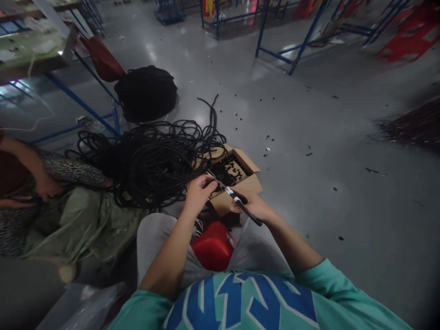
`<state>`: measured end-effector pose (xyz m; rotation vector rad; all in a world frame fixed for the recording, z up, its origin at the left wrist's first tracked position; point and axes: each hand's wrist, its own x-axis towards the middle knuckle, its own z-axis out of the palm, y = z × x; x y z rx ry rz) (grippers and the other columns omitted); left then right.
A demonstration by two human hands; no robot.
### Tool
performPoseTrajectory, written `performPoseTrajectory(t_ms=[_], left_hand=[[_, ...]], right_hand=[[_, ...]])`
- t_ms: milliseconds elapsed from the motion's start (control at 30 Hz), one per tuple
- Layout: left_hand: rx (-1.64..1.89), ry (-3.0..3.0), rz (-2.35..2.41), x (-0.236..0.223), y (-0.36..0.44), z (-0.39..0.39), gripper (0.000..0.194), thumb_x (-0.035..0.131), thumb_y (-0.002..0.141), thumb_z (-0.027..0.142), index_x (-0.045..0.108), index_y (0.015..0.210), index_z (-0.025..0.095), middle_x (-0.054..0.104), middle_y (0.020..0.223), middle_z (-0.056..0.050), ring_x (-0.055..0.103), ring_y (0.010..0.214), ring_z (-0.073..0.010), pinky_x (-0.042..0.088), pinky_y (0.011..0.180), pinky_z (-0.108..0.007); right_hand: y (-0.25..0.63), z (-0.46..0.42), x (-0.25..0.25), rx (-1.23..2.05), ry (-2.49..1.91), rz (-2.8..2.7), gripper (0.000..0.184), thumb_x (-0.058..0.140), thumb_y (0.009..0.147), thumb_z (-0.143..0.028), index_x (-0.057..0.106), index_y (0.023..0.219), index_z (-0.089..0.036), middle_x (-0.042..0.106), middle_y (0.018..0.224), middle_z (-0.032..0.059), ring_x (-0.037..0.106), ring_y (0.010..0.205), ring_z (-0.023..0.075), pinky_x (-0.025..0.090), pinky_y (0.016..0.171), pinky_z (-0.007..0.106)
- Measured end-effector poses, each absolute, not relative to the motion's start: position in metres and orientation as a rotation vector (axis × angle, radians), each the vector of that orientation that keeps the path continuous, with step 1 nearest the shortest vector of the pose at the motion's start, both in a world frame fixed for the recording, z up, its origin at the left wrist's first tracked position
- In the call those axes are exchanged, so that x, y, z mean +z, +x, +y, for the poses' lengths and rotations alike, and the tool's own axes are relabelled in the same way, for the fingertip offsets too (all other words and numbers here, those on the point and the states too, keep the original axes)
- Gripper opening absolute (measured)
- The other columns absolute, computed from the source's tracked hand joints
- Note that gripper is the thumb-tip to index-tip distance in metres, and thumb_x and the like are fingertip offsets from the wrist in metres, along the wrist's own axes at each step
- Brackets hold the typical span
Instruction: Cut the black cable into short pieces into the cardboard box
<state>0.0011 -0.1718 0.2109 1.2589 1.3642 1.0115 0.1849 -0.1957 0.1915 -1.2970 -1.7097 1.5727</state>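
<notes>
My left hand [199,190] is closed around a strand of black tubing from the big tangled coil [154,160] on the floor. My right hand [250,204] grips black-handled scissors [233,196], whose blades point up-left toward the left hand's fingers. Just beyond both hands sits an open cardboard box [252,181] holding several small black cut pieces. A red stool [213,247] shows between my knees.
Another person sits at the left in a patterned top and green clothing [68,220]. A black bag [146,94] lies beyond the coil. Blue-framed tables [82,103] and racks stand at left and back. Black scraps dot the grey floor [309,151].
</notes>
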Motion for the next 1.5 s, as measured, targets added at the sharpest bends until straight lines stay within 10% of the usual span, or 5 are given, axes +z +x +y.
performPoseTrajectory(t_ms=[833,1500], left_hand=[[0.966,1.335,1.429,0.215,0.003,-0.179,0.016,0.057,0.067,0.027,0.058,0.077,0.015,0.062,0.076,-0.003,0.057,0.074,-0.0137,0.044,0.067,-0.025],[0.726,1.846,1.694,0.226,-0.001,-0.177,0.021,0.054,0.073,0.024,0.063,0.091,0.019,0.067,0.094,-0.006,0.059,0.091,-0.0200,0.043,0.081,-0.032]], right_hand=[[0.178,-0.198,0.200,1.469,-1.278,-1.749,0.063,0.066,0.062,-0.030,0.048,0.121,-0.021,0.056,0.116,0.0076,0.055,0.096,0.0229,0.040,0.087,0.039],[0.163,-0.205,0.193,1.497,-1.357,-1.536,0.036,0.058,0.054,-0.018,0.063,0.090,-0.014,0.060,0.075,0.0002,0.051,0.070,0.0156,0.040,0.068,0.027]])
